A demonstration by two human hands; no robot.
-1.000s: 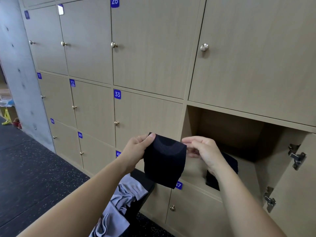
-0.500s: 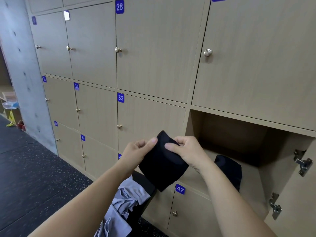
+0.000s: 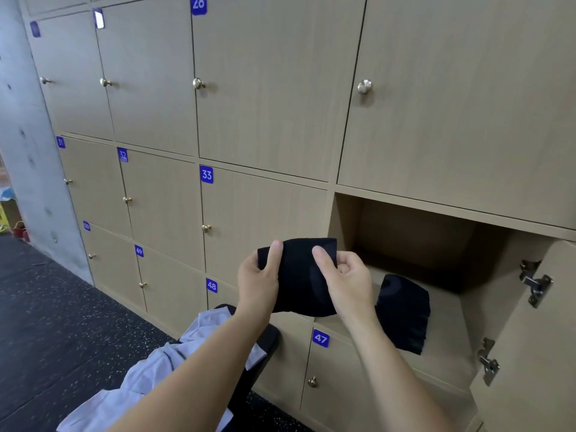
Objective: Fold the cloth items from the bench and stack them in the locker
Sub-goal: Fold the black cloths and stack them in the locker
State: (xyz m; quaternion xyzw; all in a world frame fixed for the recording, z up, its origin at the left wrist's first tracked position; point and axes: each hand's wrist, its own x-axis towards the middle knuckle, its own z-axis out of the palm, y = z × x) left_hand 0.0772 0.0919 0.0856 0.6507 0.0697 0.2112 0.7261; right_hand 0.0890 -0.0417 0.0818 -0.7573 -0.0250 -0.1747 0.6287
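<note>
A small black cloth (image 3: 299, 275), folded into a compact rectangle, is held in front of the lockers at chest height. My left hand (image 3: 257, 280) grips its left edge, thumb on the front. My right hand (image 3: 346, 280) pinches its right side with thumb and curled fingers. Just right of my hands the open locker (image 3: 405, 241) holds another folded black cloth (image 3: 403, 313) lying on its floor near the front. Below my arms a pale grey-blue garment (image 3: 149, 372) lies crumpled on the black bench (image 3: 261, 341).
The open locker's door (image 3: 530, 338) hangs out at the right with two metal hinges showing. Closed wooden lockers numbered 28, 33, 47, 48 surround it. A concrete pillar (image 3: 21, 135) stands at the left over dark speckled floor (image 3: 46, 307).
The black cloth has been folded smaller and turned level between my hands. Both hands drew closer together on it and shifted slightly toward the open locker.
</note>
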